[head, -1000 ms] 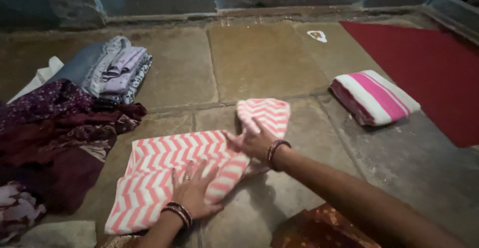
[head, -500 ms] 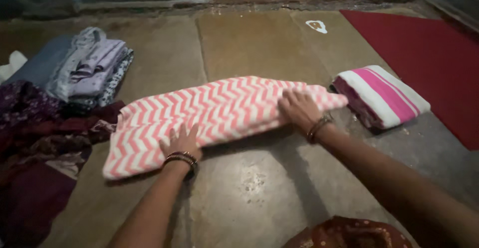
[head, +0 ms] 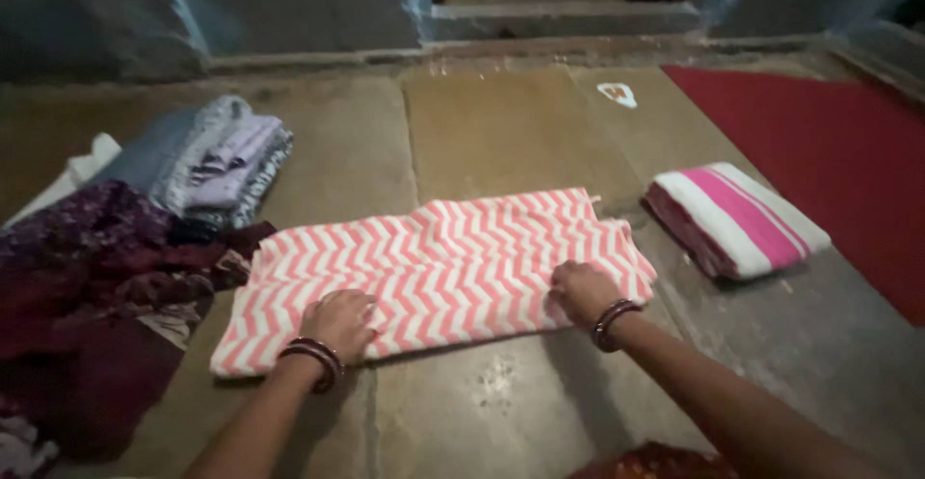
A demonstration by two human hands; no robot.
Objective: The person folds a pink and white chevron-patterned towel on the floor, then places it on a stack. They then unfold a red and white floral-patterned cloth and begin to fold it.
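A pink and white zigzag cloth point(head: 443, 267) lies spread flat on the stone floor in front of me. My left hand point(head: 337, 323) grips its near edge at the left, fingers curled on the fabric. At the right, my right hand point(head: 581, 292) pinches the same near edge. Both wrists wear dark bangles.
A folded pink and white striped cloth point(head: 737, 217) lies to the right, beside a red mat point(head: 838, 142). A stack of folded grey and lilac clothes point(head: 207, 159) and a heap of maroon garments point(head: 87, 286) sit at the left. A stone step point(head: 540, 16) runs along the back.
The zigzag cloth was bunched and partly folded; now it lies spread out wide. Both hands drew back from its middle and far end to its near edge.
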